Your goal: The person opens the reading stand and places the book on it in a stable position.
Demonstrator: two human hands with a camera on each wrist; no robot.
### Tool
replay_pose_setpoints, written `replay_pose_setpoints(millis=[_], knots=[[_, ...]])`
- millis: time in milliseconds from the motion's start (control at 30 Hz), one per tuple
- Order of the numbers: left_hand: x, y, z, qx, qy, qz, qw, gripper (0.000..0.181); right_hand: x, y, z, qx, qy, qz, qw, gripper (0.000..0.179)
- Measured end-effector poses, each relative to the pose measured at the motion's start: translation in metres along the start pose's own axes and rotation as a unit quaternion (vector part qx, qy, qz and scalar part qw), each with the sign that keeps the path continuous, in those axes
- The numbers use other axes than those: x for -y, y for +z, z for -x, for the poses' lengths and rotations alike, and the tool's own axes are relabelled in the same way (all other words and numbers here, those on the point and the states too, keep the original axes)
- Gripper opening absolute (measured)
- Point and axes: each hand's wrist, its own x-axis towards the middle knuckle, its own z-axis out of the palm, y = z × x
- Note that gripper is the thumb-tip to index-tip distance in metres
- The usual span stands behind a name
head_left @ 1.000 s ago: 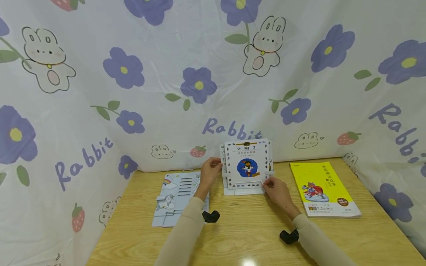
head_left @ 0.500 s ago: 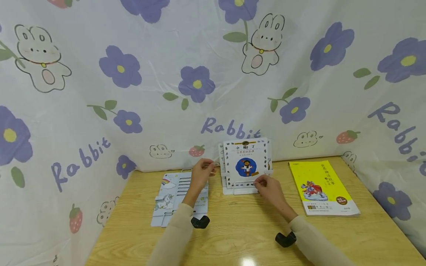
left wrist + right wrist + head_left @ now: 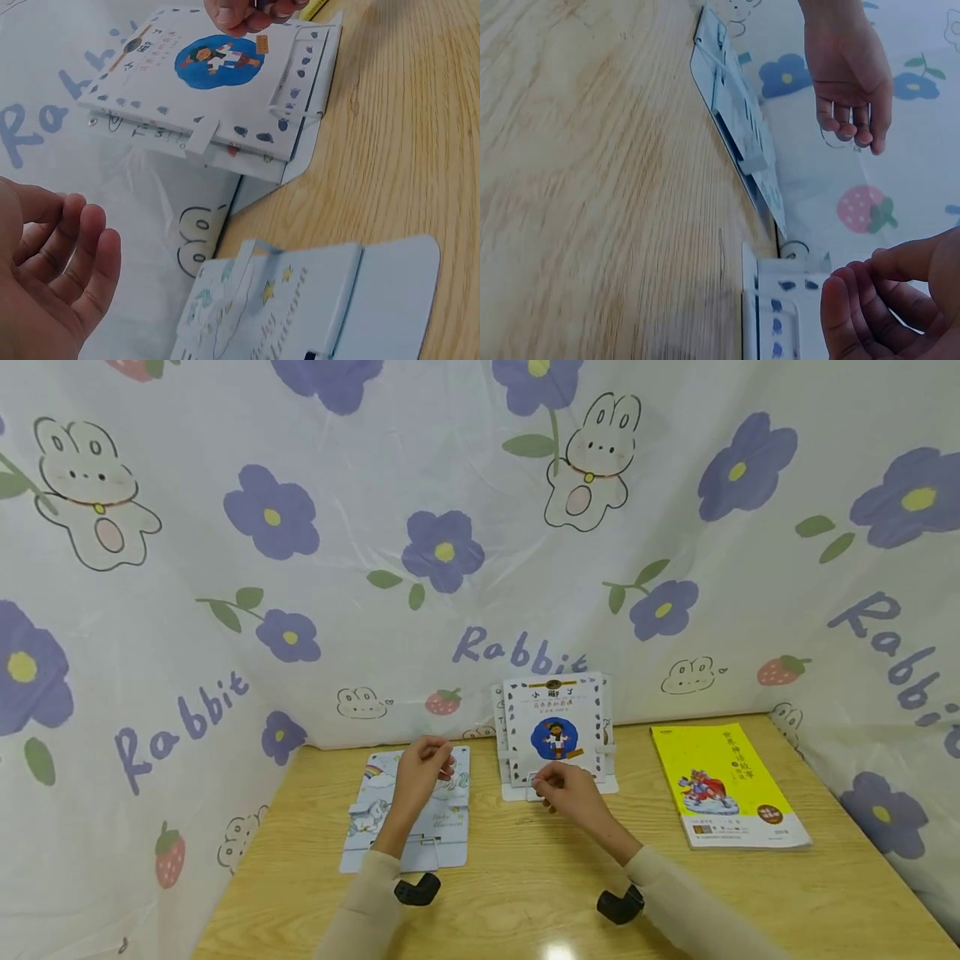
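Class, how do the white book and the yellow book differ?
The white book leans on a stand; the yellow book lies flat on the table. The white book has dark marks along its edges; the yellow book has a white bottom band. Both covers show a figure.

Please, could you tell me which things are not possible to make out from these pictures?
- Head view: the middle of the unicorn-print stand, hidden behind the left hand.
- Head view: part of the lower edge of the white book, behind the right hand.
- Head view: the fine print low on the yellow book, too small to read.
- Right wrist view: much of the white book, cut off by the bottom edge.
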Motion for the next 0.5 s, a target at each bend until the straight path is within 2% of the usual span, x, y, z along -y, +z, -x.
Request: replay_pose_setpoints(millis=[400,500], knots=[[0.016,-0.040,0.008,-0.032,-0.031,-0.019,0.9988,0.025,0.007,0.036,-0.010,0.061,-0.014,-0.037,0.9974,0.019],[0.021,-0.052,0.010,-0.043,-0.029,-0.032,0.9981,0.024,0.008,0.043,-0.013,0.073,-0.010,-0.049,0.9961,0.021]])
